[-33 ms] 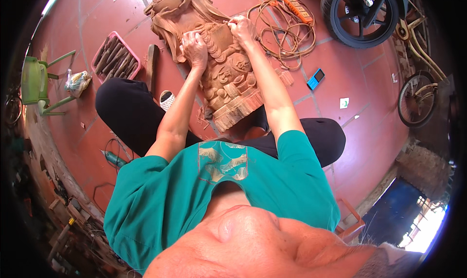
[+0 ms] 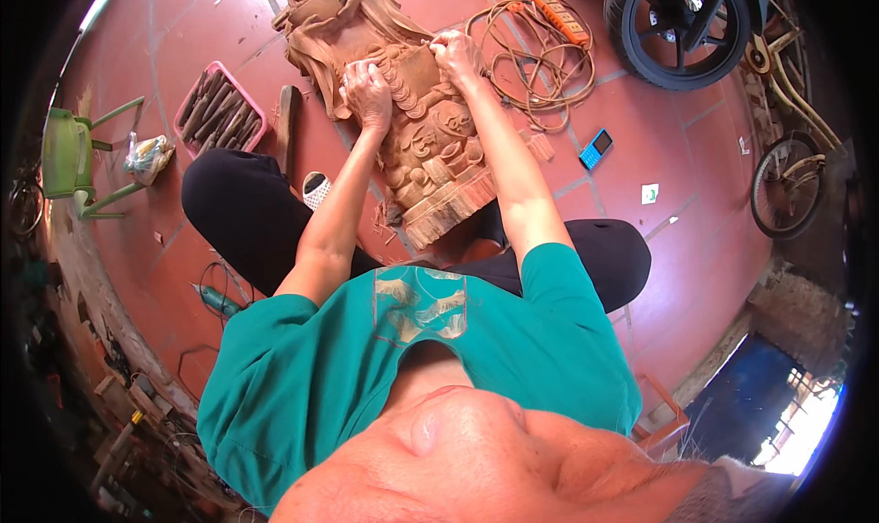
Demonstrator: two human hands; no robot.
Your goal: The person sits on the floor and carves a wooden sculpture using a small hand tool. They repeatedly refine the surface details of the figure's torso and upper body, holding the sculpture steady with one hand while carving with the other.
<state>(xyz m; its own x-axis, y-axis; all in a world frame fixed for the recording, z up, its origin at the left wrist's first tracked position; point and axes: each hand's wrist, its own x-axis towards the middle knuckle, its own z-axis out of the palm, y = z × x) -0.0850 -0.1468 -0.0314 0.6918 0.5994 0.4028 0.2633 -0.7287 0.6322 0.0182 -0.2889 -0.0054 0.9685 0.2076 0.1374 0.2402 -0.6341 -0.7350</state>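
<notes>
A carved wooden statue (image 2: 426,139) lies on its back between my bent legs. Its head end points away from me, and the rough-cut base faces me. My left hand (image 2: 367,96) is closed on the statue's left side, its curled fingers pressing the carved folds. Across from it, my right hand (image 2: 456,56) is closed in a pinch at the right edge of the carving. Whatever the right fingers hold is too small or hidden to make out.
A pink basket of carving tools (image 2: 220,111) and a wooden mallet-like bar (image 2: 287,120) are at left, near a green chair (image 2: 69,152). Right are an orange power strip (image 2: 560,20) with coiled cord, a blue phone (image 2: 596,149) and a motorbike wheel (image 2: 678,29). A green power tool (image 2: 218,301) lies lower left.
</notes>
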